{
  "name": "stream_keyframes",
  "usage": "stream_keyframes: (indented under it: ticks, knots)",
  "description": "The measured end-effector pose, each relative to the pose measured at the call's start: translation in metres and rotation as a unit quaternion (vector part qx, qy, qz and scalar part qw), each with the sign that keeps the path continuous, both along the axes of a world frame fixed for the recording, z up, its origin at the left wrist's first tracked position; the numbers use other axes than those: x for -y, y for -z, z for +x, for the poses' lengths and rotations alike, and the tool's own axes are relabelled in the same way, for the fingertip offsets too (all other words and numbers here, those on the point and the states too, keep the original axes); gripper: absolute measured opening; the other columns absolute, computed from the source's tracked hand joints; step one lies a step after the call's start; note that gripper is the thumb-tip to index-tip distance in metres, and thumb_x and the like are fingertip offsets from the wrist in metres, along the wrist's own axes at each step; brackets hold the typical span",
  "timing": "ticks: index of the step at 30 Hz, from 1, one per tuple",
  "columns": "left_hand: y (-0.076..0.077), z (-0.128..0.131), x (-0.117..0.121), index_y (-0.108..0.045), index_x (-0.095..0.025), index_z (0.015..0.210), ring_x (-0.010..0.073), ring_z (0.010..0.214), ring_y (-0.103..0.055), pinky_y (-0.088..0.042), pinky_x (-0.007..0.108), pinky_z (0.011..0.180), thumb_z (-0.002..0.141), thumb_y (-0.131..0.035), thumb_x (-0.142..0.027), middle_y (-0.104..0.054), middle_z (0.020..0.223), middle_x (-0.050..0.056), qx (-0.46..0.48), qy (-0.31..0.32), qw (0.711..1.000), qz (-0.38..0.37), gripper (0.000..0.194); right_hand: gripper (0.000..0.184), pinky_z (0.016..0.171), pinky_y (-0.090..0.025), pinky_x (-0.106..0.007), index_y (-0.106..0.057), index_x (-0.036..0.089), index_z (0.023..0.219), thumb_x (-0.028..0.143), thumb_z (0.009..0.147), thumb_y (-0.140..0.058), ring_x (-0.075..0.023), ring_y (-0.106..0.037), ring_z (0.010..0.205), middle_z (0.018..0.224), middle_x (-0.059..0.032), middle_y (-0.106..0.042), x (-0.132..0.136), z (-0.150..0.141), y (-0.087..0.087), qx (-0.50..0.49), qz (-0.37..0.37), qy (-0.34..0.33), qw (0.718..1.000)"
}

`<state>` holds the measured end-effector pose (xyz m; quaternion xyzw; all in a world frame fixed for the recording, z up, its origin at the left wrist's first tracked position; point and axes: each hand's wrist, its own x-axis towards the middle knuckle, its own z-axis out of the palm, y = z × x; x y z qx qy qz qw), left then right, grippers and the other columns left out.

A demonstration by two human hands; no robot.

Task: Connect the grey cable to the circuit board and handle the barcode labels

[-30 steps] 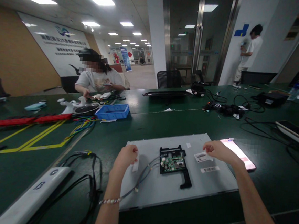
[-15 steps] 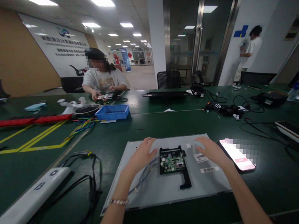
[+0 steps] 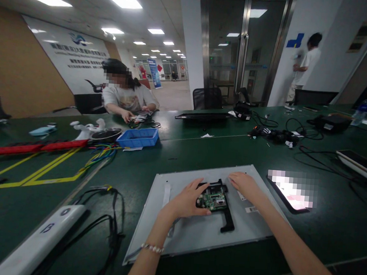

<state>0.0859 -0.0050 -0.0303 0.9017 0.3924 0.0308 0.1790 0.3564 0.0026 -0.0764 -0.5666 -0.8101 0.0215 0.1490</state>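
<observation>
On the grey panel [image 3: 194,240], a black bracket [image 3: 228,219] bearing a circuit board [image 3: 217,202] sits at mid-panel. The left hand [image 3: 187,199], fingers spread, hides the bracket's left edge and most of the cable [image 3: 171,230]. The right hand [image 3: 241,185], right of mid-panel, partly covers a label [image 3: 251,210]; whether it pinches anything cannot be told. Right of the panel: a phone [image 3: 289,192], screen obscured. Beyond its far left corner: a blue tray [image 3: 139,140].

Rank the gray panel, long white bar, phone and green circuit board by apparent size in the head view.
1. Gray panel
2. Long white bar, cut off by frame
3. Phone
4. Green circuit board, partly hidden by left hand
</observation>
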Motion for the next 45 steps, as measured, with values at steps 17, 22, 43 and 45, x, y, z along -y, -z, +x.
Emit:
stream_keyframes:
  ticks: [17, 22, 43, 45]
  knots:
    - [0.001, 0.001, -0.002, -0.029, -0.027, 0.140, 0.0316, 0.137, -0.020, -0.023, 0.045, 0.110, 0.067, -0.061, -0.064, -0.018, 0.151, 0.008, -0.023, 0.009, 1.000, 0.014, 0.087, 0.021, 0.082, -0.042, -0.029, -0.065, 0.016, 0.098, 0.015, 0.089, -0.046, -0.0206, -0.055, 0.097, 0.101, -0.0096, -0.063, -0.003, -0.002, 0.009, 0.018, 0.039, -0.001, 0.999]
    - [0.002, 0.000, -0.002, -0.029, -0.027, 0.140, 0.0314, 0.136, -0.021, -0.024, 0.045, 0.110, 0.067, -0.061, -0.064, -0.018, 0.151, 0.008, -0.023, 0.011, 1.000, 0.016, 0.088, 0.023, 0.081, -0.041, -0.028, -0.065, 0.016, 0.096, 0.017, 0.091, -0.043, -0.0203, -0.055, 0.097, 0.100, -0.0096, -0.063, -0.001, -0.003, 0.005, 0.024, 0.042, 0.007, 0.999]
    - [0.010, -0.002, -0.005, -0.021, -0.026, 0.143, 0.0318, 0.138, -0.018, -0.023, 0.045, 0.110, 0.066, -0.060, -0.066, -0.013, 0.153, 0.009, -0.011, 0.008, 1.000, 0.013, 0.095, 0.031, 0.090, -0.040, -0.030, -0.060, 0.017, 0.113, 0.029, 0.086, -0.052, -0.0199, -0.054, 0.105, 0.112, -0.0093, -0.062, -0.008, 0.013, 0.015, -0.100, 0.019, 0.005, 0.995]
    - [0.010, -0.002, -0.005, -0.017, -0.026, 0.144, 0.0324, 0.138, -0.016, -0.023, 0.046, 0.110, 0.065, -0.060, -0.067, -0.008, 0.153, 0.009, -0.010, 0.000, 1.000, 0.008, 0.098, 0.030, 0.090, -0.041, -0.030, -0.061, 0.018, 0.112, 0.029, 0.085, -0.055, -0.0196, -0.054, 0.104, 0.111, -0.0088, -0.061, -0.009, 0.015, 0.015, -0.097, 0.015, -0.007, 0.995]
